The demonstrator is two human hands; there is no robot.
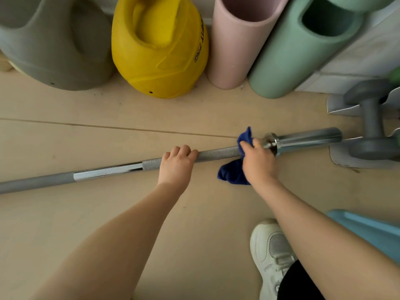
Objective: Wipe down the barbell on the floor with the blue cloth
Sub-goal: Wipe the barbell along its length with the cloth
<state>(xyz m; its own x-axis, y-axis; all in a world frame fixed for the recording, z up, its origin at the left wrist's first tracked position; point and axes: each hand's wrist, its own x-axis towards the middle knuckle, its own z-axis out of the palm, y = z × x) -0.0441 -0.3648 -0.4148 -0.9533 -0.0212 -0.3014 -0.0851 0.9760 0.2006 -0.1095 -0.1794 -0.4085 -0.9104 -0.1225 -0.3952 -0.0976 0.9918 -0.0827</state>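
Both hands on the bar, cloth at the right collar.

We see the barbell (216, 153) lying across the floor (108, 213), grey knurled sections beside polished chrome. Our left hand (176, 164) curls over the knurled grip, steadying it; our right hand (257, 162) clamps the blue cloth (232, 174) around the shaft just left of the collar. We judge the bar heavy, rigid and prone to rolling; the cloth is soft and limp.
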